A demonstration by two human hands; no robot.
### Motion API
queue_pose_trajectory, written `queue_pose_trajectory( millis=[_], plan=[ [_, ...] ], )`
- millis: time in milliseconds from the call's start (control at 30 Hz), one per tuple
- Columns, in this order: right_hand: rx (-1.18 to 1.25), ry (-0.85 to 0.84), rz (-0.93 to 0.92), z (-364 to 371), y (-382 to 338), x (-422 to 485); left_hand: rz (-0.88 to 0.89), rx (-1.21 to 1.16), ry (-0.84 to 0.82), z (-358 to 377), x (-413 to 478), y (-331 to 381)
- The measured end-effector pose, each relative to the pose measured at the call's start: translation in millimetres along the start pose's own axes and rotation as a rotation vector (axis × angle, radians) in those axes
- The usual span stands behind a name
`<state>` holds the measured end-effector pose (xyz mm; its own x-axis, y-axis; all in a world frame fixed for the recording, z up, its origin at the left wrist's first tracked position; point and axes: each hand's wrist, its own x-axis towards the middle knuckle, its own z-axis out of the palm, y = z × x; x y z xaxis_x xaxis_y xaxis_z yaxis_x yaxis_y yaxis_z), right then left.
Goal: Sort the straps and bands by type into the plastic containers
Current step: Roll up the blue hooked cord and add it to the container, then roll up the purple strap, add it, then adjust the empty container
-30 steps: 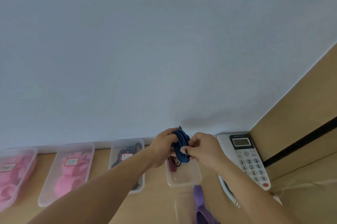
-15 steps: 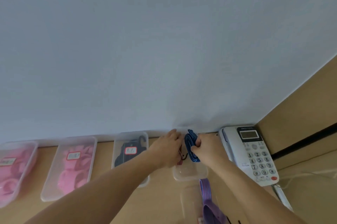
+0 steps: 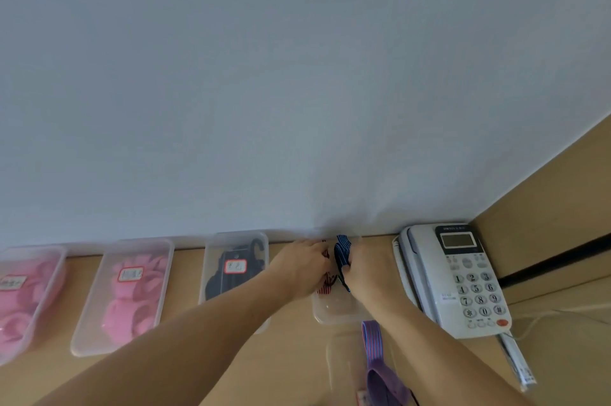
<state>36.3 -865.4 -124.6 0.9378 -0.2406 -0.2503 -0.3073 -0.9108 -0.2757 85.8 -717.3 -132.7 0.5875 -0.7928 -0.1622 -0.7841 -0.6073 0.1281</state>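
Pinching the blue striped strap [image 3: 342,252] with the fingers of my right hand [image 3: 365,270], I hold it upright over the clear container [image 3: 334,314]. My left hand [image 3: 302,268] lies just beside; its fingers' grasp I cannot tell.

We find the blue striped strap [image 3: 342,252] folded and upright, pinched by the right hand [image 3: 363,270] over the far end of a clear container [image 3: 334,316] holding a red-and-black strap [image 3: 326,286]. To the left, the black straps [image 3: 224,283] and pink bands [image 3: 132,306] lie in separate labelled containers.
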Motion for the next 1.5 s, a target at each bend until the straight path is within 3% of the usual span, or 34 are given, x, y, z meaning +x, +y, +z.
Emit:
queue_pose_trajectory(
  millis=[200, 433, 767, 1233, 1500],
  plan=[
    [-0.136, -0.033, -0.034, 10, -7, 0, -0.024, -0.036, 0.089, 0, -4, 0],
    [0.009, 0.003, -0.019, 12, 2, 4, -0.137, -0.125, 0.081, -1, 0, 6],
    [0.017, 0.068, -0.053, 13, 4, 2, -0.167, -0.195, 0.029, 0, -1, 10],
    [-0.026, 0.128, -0.307, -21, 20, -15, -0.318, -0.152, 0.047, -29, -21, 37],
    [0.070, 0.011, -0.318, -34, 39, -56, -0.433, -0.193, 0.010, -32, -65, 74]
  ],
)
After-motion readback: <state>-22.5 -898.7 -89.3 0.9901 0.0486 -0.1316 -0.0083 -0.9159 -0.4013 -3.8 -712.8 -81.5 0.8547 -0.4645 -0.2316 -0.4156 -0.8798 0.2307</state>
